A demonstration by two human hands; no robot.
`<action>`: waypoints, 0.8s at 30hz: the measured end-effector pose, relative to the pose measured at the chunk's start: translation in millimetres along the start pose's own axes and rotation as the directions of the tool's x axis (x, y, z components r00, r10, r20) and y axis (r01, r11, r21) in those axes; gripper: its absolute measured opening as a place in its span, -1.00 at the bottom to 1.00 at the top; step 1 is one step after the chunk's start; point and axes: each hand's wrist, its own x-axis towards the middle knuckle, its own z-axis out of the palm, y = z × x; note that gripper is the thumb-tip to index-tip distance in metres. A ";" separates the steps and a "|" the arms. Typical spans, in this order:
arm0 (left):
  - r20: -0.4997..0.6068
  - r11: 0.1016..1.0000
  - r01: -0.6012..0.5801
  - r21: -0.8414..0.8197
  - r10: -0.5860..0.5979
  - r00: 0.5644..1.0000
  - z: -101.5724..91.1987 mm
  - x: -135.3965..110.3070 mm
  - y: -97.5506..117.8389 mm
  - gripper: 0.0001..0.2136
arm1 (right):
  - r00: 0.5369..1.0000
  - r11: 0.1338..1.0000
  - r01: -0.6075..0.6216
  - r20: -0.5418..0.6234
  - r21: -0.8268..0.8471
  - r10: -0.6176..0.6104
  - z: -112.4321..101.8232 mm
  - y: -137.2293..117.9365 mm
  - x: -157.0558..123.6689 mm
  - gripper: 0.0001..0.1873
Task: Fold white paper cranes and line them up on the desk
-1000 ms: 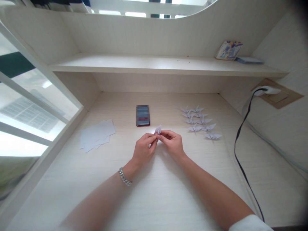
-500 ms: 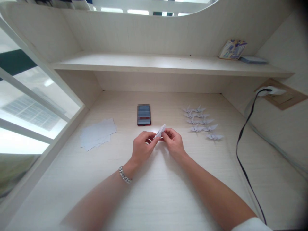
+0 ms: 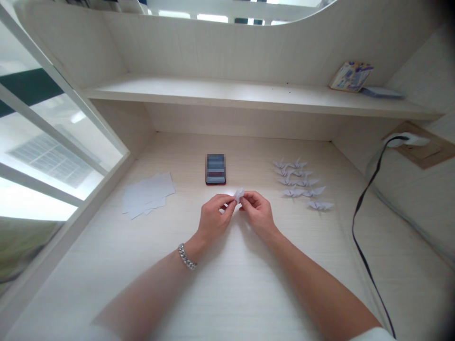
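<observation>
My left hand (image 3: 214,219) and my right hand (image 3: 258,212) meet over the middle of the pale desk (image 3: 227,284). Both pinch a small folded piece of white paper (image 3: 239,193) between thumb and fingertips, held just above the desk. A silver chain bracelet (image 3: 186,257) circles my left wrist. To the right lies a group of several finished folded paper cranes (image 3: 301,183) in rows. A loose stack of white paper sheets (image 3: 148,194) lies to the left.
A phone (image 3: 215,169) lies flat just beyond my hands. A black cable (image 3: 366,213) runs from a wall socket (image 3: 408,140) down across the desk's right side. On the shelf above stand a colourful small box (image 3: 351,76) and a flat grey item. A window frame borders the left.
The folded paper has been turned and worked between my fingertips; its free tip now looks shorter and more crumpled. My hands stay in about the same spot.
</observation>
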 end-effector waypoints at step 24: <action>0.237 0.753 0.466 -0.464 -0.402 0.885 3.5 10.5 -25.7 -0.73 | 0.991 0.992 -0.127 0.043 -0.014 0.128 1.7 -3.8 0.0 -0.71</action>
